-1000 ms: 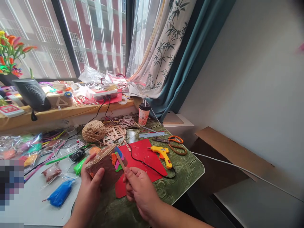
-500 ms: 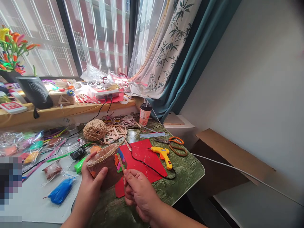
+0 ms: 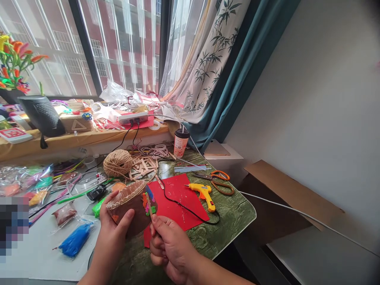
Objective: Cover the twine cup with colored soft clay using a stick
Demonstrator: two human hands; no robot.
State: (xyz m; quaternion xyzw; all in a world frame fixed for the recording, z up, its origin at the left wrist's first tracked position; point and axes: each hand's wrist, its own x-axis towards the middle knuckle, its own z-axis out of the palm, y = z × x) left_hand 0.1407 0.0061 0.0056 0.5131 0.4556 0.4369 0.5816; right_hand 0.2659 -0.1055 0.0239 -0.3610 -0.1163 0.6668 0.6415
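Note:
My left hand (image 3: pixel 117 221) is closed around the side of a brown pot (image 3: pixel 138 215) with a pale braided trim on its rim. The pot is tilted, its mouth facing up and to the left. Bits of orange, pink, green and blue clay (image 3: pixel 151 206) stick to its right side. My right hand (image 3: pixel 170 241) pinches a thin wooden stick (image 3: pixel 149 204), whose tip lies against the clay. Under the pot, partly covered, is a red sheet (image 3: pixel 178 206) on the green table. My left fingertips behind the pot are partly hidden.
On the red sheet's right edge lies a yellow glue gun (image 3: pixel 203 194), its black cord looping across. Orange-handled scissors (image 3: pixel 221 182) are beyond it. A twine ball (image 3: pixel 118 163), a paper cup (image 3: pixel 180 143) and a blue clay packet (image 3: pixel 75 239) stand or lie around.
My right hand has shifted slightly left and down with the stick, its tip still at the clay. The pot has moved a little left in my left hand.

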